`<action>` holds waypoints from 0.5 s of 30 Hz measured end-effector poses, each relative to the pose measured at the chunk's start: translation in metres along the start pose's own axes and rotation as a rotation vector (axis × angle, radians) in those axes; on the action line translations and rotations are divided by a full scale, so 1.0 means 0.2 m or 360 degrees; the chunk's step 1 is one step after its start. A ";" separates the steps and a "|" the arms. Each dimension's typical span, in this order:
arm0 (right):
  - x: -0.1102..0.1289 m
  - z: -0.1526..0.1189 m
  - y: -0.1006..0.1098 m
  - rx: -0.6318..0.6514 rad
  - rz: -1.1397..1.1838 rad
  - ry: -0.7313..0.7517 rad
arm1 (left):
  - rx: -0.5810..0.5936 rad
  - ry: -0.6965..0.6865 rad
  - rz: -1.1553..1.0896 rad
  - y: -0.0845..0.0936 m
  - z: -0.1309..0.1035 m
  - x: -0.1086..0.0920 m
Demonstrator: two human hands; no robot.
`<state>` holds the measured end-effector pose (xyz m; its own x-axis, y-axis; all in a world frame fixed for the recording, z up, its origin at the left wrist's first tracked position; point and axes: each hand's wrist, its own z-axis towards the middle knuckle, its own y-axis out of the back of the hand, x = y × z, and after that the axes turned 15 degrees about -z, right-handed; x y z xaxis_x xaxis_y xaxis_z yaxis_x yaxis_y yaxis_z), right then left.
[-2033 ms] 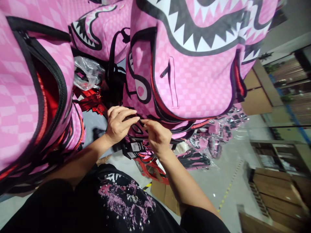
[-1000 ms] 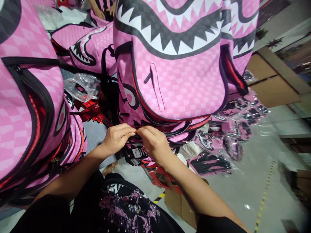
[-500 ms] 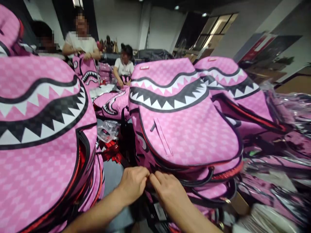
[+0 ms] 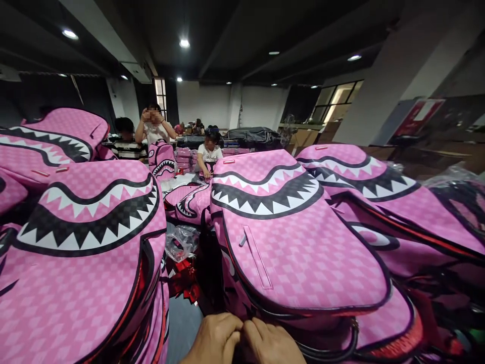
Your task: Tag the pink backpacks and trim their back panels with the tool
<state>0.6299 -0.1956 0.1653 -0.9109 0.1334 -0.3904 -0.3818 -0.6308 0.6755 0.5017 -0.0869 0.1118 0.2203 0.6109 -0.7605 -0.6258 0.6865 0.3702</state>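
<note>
At the bottom middle, my left hand (image 4: 216, 339) and my right hand (image 4: 270, 343) meet, fingers bent and thumbs close together. Both are closed in a pinch at the lower left edge of a pink checkered backpack (image 4: 303, 253). What lies between the fingertips is hidden. The backpack carries a black-and-white shark mouth, a small slanted zip pocket and a red label near its top. To the left stands another shark-mouth backpack (image 4: 87, 283), its side zip partly open on a red lining.
A crumpled clear plastic bag (image 4: 182, 241) and red straps (image 4: 187, 283) lie between the backpacks on a grey surface (image 4: 182, 323). More pink backpacks (image 4: 364, 187) crowd the right. Several people are farther back, one standing person (image 4: 155, 129) with raised hands.
The view has tilted up, so my hands and the backpacks sit lower in the picture. My hands stay together, still pinched. The standing person's hands have risen from a backpack to head height.
</note>
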 end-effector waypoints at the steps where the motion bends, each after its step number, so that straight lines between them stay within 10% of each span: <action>1: 0.00 0.00 0.00 0.0002 0.0021 0.0012 | 0.0002 0.0029 -0.0042 0.00 -0.01 0.00; 15: -0.03 0.02 0.05 0.0163 0.0343 -0.0060 | -0.0470 0.0131 0.0369 -0.08 0.01 -0.10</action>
<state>0.6310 -0.1989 0.1761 -0.9776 0.0336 -0.2079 -0.1900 -0.5672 0.8014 0.5091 -0.1099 0.1225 -0.0060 0.6947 -0.7192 -0.8432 0.3831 0.3771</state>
